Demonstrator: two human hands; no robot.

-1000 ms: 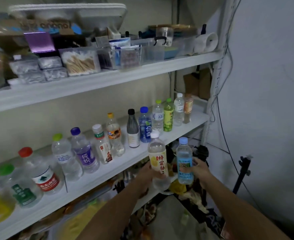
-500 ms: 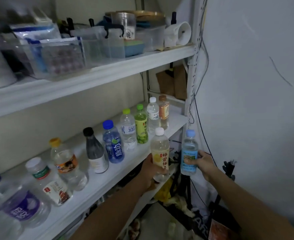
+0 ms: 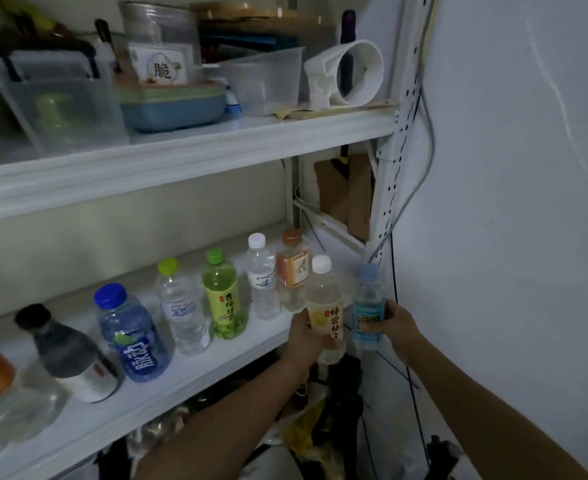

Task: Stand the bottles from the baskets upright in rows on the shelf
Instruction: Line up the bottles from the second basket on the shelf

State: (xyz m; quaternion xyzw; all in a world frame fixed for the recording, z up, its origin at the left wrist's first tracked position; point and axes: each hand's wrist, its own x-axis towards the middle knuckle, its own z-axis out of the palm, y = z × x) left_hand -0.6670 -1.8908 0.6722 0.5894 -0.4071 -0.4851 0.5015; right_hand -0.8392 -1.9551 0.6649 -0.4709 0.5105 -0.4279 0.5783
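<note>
Yellow-label bottle [image 3: 324,308] and blue-label bottle [image 3: 368,303] held upright near shelf [image 3: 195,382] edge.

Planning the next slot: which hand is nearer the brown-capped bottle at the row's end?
Left. The left hand, gripping the yellow-label bottle, is just in front of the brown-capped bottle; the right hand, gripping the blue-label bottle, is farther right.

a home storeroom: white metal shelving [image 3: 188,161] crammed with plastic containers [image 3: 261,81].
</note>
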